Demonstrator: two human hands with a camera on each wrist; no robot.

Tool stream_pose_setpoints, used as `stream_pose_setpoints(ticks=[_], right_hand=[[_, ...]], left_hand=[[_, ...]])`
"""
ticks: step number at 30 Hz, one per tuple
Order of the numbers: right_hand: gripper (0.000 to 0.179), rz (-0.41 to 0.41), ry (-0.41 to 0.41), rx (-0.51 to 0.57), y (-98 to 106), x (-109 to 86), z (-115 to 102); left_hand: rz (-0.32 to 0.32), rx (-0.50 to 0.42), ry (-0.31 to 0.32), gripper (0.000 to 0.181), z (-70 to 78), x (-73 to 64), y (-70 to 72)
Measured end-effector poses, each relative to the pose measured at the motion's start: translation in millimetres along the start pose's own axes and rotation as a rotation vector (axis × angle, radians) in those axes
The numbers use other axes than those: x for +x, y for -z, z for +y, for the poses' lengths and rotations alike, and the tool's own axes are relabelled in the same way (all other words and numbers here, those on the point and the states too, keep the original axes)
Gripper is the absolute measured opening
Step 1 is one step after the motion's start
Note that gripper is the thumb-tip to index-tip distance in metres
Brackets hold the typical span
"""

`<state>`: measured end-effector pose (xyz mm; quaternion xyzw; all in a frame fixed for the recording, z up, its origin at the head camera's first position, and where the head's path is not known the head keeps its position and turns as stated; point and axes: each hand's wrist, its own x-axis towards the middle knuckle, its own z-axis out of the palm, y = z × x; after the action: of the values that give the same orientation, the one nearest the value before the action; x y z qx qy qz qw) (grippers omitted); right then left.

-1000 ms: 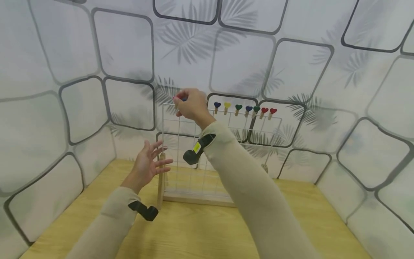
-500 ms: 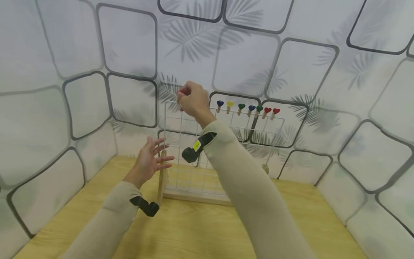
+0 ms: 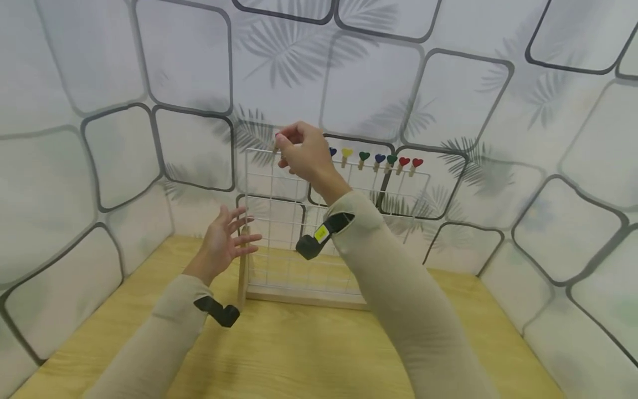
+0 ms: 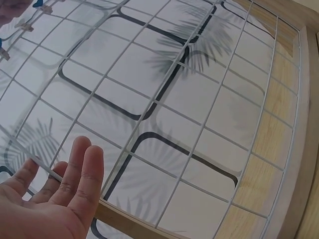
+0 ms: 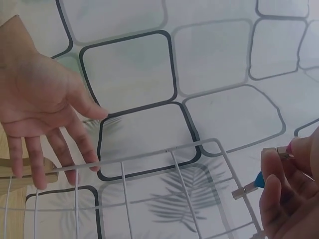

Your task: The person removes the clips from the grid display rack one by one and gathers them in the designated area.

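Note:
A white wire grid in a wooden stand (image 3: pixel 309 297) stands upright on the table. My right hand (image 3: pixel 306 152) is over the top wire near the left corner, pinching a small wooden clothespin (image 5: pixel 281 151) with a pinkish-red heart between thumb and fingers. Close by it in the right wrist view, a clothespin with a blue heart (image 5: pixel 246 190) is clipped on the wire. My left hand (image 3: pixel 219 244) is at the grid's left side edge, fingers spread and mostly straight, fingertips right at the wire. It holds nothing.
To the right along the top wire is a row of heart clothespins, among them a yellow one (image 3: pixel 346 153), a green one (image 3: pixel 364 157) and a red one (image 3: pixel 417 163). A patterned backdrop (image 3: pixel 279 94) encloses the wooden table (image 3: pixel 299 349) behind and at the sides.
My right hand has moved slightly right and up relative to the grid, with the red-heart clothespin in its fingertips. My left hand stays by the side edge. The head view has shifted a little.

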<state>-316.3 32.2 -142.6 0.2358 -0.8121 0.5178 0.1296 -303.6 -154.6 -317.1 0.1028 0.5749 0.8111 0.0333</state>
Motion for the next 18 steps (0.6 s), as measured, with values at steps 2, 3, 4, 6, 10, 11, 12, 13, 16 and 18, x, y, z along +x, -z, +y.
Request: stream_pose_setpoints(ticks=[2, 3, 4, 6, 10, 11, 12, 13, 16, 18], right_hand=[[0.019, -0.016, 0.016, -0.014, 8.1, -5.0, 3.0], [0.02, -0.024, 0.024, -0.031, 12.6, -7.9, 4.8], [0.02, -0.03, 0.032, -0.039, 17.2, -10.9, 6.7], [0.02, -0.037, 0.042, -0.054, 26.8, -17.2, 11.1], [0.02, -0.046, 0.045, -0.09, 45.6, -31.3, 24.4], [0.02, -0.046, 0.04, -0.104, 49.9, -34.9, 28.6], [0.02, -0.047, 0.034, -0.11, 54.2, -38.6, 32.9], [0.02, -0.047, 0.029, -0.117, 58.6, -42.4, 37.4], [0.021, -0.038, 0.018, -0.134, 72.8, -52.9, 51.8], [0.021, -0.025, 0.011, -0.141, 83.0, -60.5, 61.5]], left_hand=[[0.001, 0.004, -0.001, 0.075, 1.0, 0.4, -0.9], [0.002, 0.012, -0.002, 0.075, 1.5, 0.7, -1.3], [0.002, 0.022, -0.005, 0.075, 2.0, 0.9, -1.6], [0.002, 0.047, -0.011, 0.076, 3.1, 1.2, -2.3], [0.006, 0.079, -0.006, 0.077, 3.3, 0.8, -2.9], [0.008, 0.08, -0.002, 0.077, 2.9, 0.3, -3.1], [0.01, 0.081, 0.002, 0.076, 2.2, 0.0, -3.0], [0.012, 0.08, 0.004, 0.076, 1.5, -0.6, -3.1], [0.014, 0.085, 0.005, 0.076, -0.6, -1.6, -3.5], [0.007, 0.091, -0.003, 0.076, -2.0, -1.0, -4.2]])
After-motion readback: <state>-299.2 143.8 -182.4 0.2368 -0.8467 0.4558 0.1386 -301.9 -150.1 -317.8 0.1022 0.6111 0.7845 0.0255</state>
